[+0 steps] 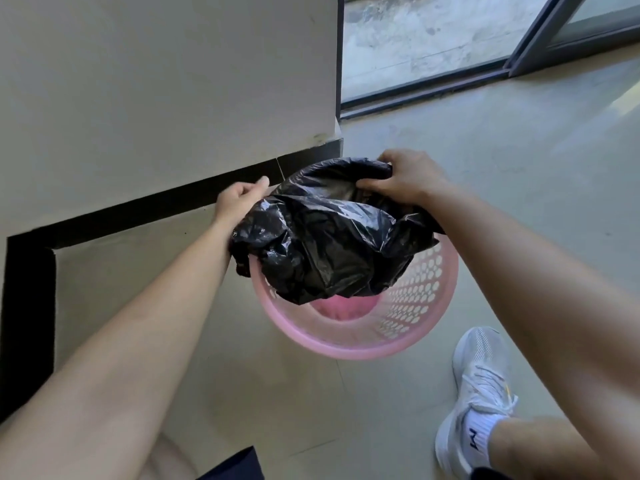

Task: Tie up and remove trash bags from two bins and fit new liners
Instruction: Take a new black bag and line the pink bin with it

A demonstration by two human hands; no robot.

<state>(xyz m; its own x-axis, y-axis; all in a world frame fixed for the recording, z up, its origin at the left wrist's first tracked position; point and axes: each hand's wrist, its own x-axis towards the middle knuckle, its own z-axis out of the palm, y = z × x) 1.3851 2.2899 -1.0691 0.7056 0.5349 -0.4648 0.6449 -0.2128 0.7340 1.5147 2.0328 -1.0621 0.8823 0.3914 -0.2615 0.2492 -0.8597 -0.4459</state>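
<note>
1. Black trash bag [332,244], crumpled and glossy, is held above the pink bin [420,299], its lower folds dipping into the bin's mouth on the wall side.
2. Pink bin stands on the pale floor [519,188]; its side is perforated with round holes, and its rim and inner base show below the bag.
3. Left hand [239,199] is closed round the bag's edge on the side of the bin nearest the wall, thumb pointing toward the bag's opening.
4. Right hand [405,178] is clamped on the bag's top edge at the far side of the bin, fingers curled over the plastic and thumb tucked against the inside of the opening.
5. Between the two hands the bag's mouth is spread partly open.
6. Cream wall [156,81] with a black skirting strip [173,202] runs just beyond the bin, on the left hand's side.
7. White sneaker [478,393] with a white sock is planted on the floor just beside the bin, on the near right.
8. Dark-framed sliding door [433,81] lies well beyond the bin, past the right hand.
</note>
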